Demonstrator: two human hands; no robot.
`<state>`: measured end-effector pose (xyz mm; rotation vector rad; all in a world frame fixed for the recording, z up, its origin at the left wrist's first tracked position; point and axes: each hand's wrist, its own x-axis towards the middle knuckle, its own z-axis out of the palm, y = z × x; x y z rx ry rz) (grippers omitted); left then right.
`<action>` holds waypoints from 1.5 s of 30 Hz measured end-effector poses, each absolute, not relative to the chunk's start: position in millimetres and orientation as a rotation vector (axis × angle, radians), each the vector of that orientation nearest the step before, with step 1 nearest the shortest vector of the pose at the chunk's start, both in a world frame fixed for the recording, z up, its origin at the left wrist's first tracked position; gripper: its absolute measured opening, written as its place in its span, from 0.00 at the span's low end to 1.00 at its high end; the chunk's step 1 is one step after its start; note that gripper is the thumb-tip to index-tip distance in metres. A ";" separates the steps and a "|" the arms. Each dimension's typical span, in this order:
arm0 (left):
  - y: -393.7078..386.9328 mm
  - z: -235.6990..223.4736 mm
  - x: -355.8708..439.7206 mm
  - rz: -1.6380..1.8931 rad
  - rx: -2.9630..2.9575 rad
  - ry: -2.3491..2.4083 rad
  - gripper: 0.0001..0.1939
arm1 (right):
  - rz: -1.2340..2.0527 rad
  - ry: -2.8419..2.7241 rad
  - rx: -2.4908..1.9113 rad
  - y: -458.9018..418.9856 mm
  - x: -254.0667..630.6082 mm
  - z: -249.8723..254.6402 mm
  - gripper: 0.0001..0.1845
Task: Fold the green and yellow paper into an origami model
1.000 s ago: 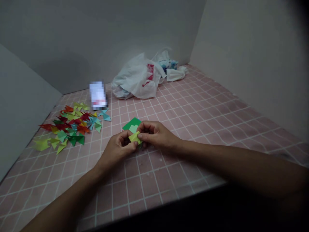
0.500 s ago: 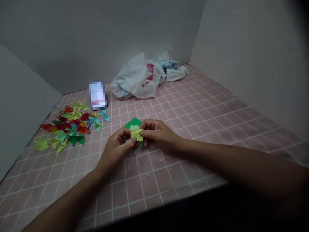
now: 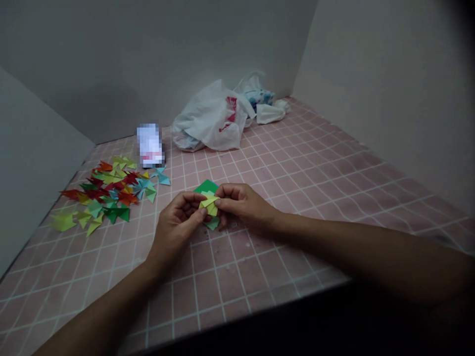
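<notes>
A small piece of yellow origami paper (image 3: 210, 205), creased and partly folded, is held up between my two hands. My left hand (image 3: 181, 215) pinches its left edge between thumb and fingers. On the other side, my right hand (image 3: 243, 205) grips the right edge, thumb on top. Beneath and behind the yellow piece lies green paper (image 3: 206, 186) on the pink checked tabletop, with lighter green sheets over it. My hands and the yellow paper hide part of this stack.
To the left spreads a pile of folded paper shapes (image 3: 115, 185) in several colours. Behind it stands a phone (image 3: 150, 144) with a lit, blurred screen. A white plastic bag (image 3: 215, 118) and a blue patterned packet (image 3: 261, 97) lie at the back, by the wall.
The yellow paper has tilted and now shows a slanting fold across its top. My left hand has shifted slightly left, and more pale green paper shows below.
</notes>
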<state>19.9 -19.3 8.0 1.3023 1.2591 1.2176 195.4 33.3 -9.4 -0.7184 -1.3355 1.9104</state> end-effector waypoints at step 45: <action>-22.7 13.8 22.7 1.279 1.394 1.404 0.03 | 1.853 -1.338 -0.752 26.9 194.8 -4.4 0.06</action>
